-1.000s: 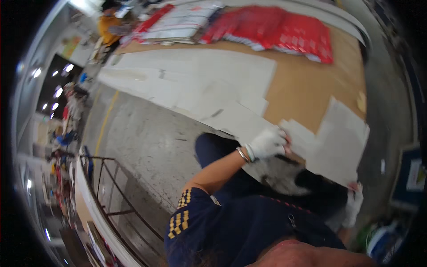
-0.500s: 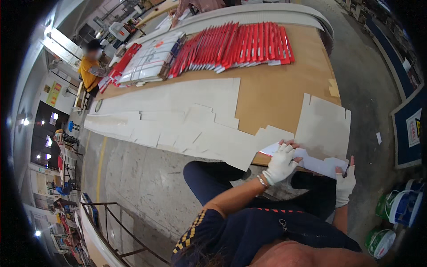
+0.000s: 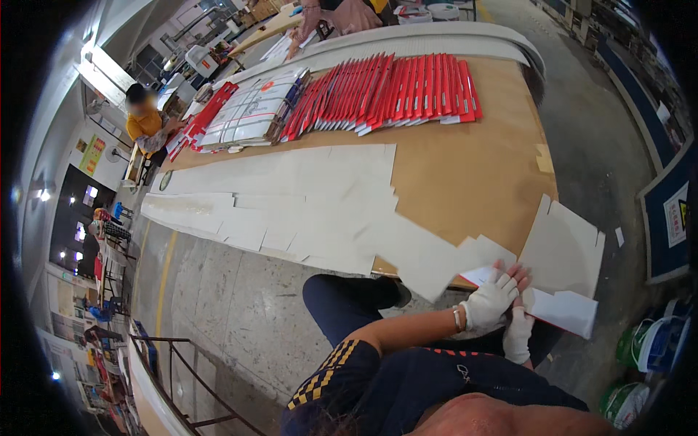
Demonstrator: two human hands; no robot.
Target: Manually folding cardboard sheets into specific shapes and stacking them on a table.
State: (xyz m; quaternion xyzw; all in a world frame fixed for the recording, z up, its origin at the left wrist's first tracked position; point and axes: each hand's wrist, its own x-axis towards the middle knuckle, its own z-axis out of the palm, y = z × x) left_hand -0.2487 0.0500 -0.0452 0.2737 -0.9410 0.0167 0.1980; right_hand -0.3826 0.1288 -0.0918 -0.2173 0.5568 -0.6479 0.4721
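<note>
At the table's near right corner lies a die-cut cardboard sheet, its large greyish-white panel reaching past the table edge. A narrower white flap with a red edge stands along its near side. My left hand, in a white fingerless glove, rests on the sheet near its fold, fingers stretched out. Close against it is my right hand, gloved alike, at the left end of the white flap; its fingers are partly hidden. Left of my hands, a notched greyish-white piece continues toward the other flat sheets.
Overlapping white cardboard sheets cover the table's near left part. Behind them stand a row of red folded boxes and a strapped white bundle. A person in yellow works at the far left. Buckets stand at the right.
My right hand has moved left from the flap's far end to beside my left hand. The flap now stands up more, showing its red edge. The sheet has shifted nearer and right in view.
</note>
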